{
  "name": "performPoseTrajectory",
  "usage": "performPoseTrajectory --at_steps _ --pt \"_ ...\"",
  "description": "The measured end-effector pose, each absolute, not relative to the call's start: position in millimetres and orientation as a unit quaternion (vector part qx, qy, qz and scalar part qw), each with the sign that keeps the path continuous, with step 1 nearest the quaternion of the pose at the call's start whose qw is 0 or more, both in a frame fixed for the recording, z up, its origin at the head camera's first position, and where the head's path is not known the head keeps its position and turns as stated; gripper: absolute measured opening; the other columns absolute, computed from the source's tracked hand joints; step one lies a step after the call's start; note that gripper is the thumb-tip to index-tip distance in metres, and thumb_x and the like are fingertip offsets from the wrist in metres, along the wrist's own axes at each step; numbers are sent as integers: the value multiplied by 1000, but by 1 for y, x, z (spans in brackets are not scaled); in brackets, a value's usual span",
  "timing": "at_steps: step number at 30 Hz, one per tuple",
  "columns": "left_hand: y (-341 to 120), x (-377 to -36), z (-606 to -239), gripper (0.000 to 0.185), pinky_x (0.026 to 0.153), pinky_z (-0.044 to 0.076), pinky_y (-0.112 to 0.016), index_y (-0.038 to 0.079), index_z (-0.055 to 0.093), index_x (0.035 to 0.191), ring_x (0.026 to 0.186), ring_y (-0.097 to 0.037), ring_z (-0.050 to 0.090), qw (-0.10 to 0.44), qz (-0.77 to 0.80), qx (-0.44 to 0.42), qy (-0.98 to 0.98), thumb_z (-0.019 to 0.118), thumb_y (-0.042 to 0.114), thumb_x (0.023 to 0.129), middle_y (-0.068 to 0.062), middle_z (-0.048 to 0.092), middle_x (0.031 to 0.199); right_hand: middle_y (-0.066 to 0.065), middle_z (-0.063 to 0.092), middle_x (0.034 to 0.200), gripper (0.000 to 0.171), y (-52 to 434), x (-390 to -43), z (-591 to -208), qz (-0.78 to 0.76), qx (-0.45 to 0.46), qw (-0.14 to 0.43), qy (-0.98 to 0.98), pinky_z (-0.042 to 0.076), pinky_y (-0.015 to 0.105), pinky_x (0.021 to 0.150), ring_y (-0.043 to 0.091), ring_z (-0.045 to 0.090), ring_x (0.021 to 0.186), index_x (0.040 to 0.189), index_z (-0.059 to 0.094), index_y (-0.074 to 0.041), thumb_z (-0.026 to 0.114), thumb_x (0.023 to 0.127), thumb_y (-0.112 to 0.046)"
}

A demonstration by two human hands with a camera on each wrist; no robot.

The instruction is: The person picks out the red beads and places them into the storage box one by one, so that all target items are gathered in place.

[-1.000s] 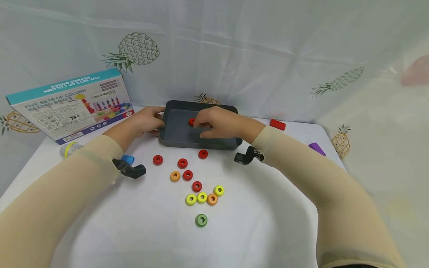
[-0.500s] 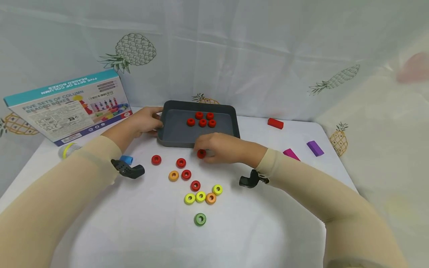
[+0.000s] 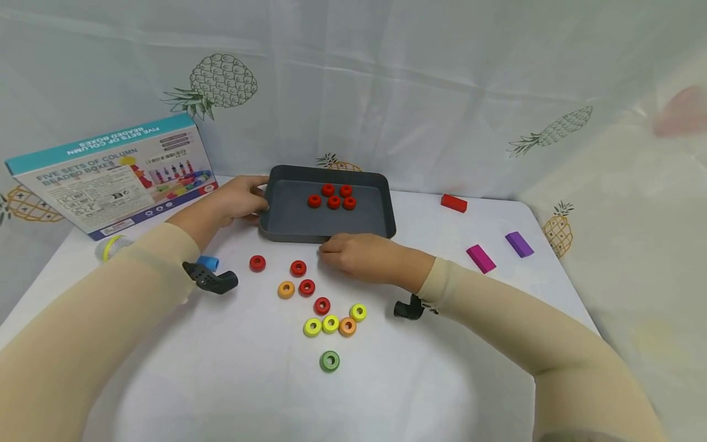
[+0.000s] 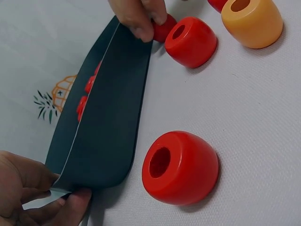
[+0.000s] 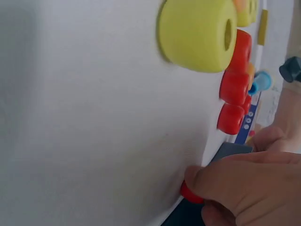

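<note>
The right hand (image 3: 361, 256) pinches a red bead (image 5: 190, 193) on the table, just by the near wall of the grey tray (image 3: 293, 228). The left hand (image 3: 234, 199) grips the tray's left end

Both arms wear snug beige sleeves to the wrist, each wrist carrying a small black strapped camera.

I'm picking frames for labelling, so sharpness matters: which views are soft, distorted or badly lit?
Head view: even, soft light, faint shadows, wide-angle stretch at the sleeves, beads in the grey tray crisp. Left wrist view: sharp on the nearest red bead, tray wall skewed by closeness. Right wrist view: tilted, the yellow bead and right hand blurred, cloth dim at left.
</note>
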State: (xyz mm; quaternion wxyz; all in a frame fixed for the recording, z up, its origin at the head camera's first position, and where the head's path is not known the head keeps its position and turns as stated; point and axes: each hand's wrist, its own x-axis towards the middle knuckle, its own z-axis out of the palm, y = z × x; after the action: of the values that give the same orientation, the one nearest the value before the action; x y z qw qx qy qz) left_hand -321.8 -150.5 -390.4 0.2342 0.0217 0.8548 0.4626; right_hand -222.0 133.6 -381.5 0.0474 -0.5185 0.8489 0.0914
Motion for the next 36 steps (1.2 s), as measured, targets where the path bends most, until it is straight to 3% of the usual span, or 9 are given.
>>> performPoseTrajectory --at_steps 9,19,29,36 --pt "-151 -321 -390 77 100 53 -48 17 18 164 119 -38 55 237 467 22 852 55 3 97 -24 44 147 0 67 127 28 128 -224 -380 86 -508 63 855 54 26 97 16 63 111 124 72 -15 69 96 -13" --pt "-152 -322 -391 77 102 52 -50 18 18 164 120 -38 55 241 467 25 850 55 4 97 -24 43 148 -1 67 118 28 131 -229 -366 9 -497 115 860 54 24 92 12 60 104 122 72 -14 70 94 -11" --pt "-152 -323 -391 77 100 53 -48 16 17 164 119 -37 56 240 467 28 851 54 4 97 -25 43 149 3 66 123 29 137 -254 -321 -35 -487 84 868 55 29 92 16 62 108 121 72 -10 72 92 -9" --pt "-154 -323 -393 78 102 51 -51 17 17 164 120 -38 54 238 471 31 849 55 4 97 -24 43 148 4 68 113 27 142 -287 -309 -65 -480 64 873 54 27 86 16 63 97 116 73 -6 72 89 -4"
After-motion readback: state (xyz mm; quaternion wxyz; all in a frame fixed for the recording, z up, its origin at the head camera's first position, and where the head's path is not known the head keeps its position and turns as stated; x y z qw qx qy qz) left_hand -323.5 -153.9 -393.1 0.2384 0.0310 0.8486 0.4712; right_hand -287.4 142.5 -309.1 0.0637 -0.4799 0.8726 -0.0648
